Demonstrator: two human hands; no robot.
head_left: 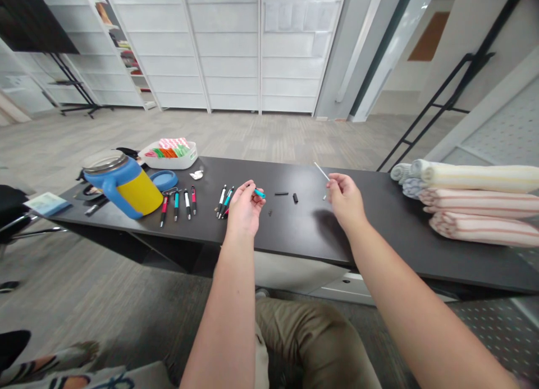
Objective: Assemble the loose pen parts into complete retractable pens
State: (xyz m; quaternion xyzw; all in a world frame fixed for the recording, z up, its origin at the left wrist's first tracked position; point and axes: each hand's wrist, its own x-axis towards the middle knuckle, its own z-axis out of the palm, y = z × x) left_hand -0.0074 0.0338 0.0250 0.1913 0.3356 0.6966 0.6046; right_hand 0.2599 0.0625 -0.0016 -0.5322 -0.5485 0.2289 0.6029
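My left hand [244,209] is closed around a teal pen barrel [259,193], whose end sticks out past the fingers. In a pinch, my right hand [346,199] holds a thin white pen refill [320,170], tilted up to the left above the dark table [311,226]. Between the hands lie a slim black pen part [281,193] and a shorter black sleeve-like part [295,198]. A tiny dark piece [270,213] sits closer to me. Under the right fingers is a small silvery piece [324,197]. Several pens, including a white-and-black one [221,201], lie beside my left hand.
Farther left is a row of pens [187,204], then a large blue-and-yellow mug [138,192] and its blue lid [164,180]. A white basket [185,161] of colourful packets stands behind. Rolled striped cloths [475,201] are stacked at right. Another person's leg [69,358] shows lower left.
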